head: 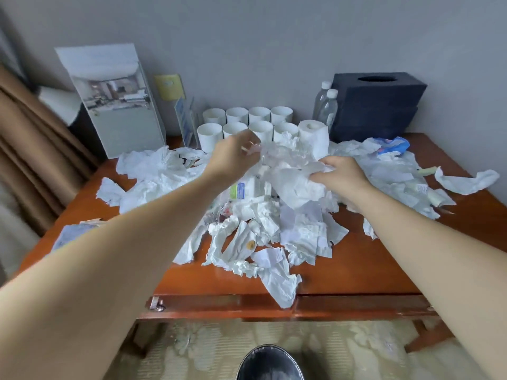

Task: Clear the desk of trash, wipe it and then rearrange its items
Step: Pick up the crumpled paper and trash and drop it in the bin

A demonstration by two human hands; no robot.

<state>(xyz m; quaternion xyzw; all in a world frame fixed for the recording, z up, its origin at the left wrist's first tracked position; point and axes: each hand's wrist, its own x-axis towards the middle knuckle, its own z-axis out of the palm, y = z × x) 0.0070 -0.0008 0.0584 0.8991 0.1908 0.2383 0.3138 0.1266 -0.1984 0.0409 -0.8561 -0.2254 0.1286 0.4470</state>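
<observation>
A red-brown wooden desk (370, 272) is covered with crumpled white tissues and paper scraps (263, 242). Both of my arms reach over it to a clear plastic wrapper (285, 154) held above the heap at the middle back. My left hand (233, 154) pinches the wrapper's left end. My right hand (338, 174) grips its right side together with crumpled white paper. A small labelled packet (245, 189) lies under the held bundle.
Several white paper cups (247, 124), a toilet roll (314, 137), two water bottles (326, 105) and a black tissue box (378, 102) stand at the back. A brochure stand (115, 100) is back left, a blue wrapper (392, 146) back right. A dark bin (270, 364) sits on the floor below.
</observation>
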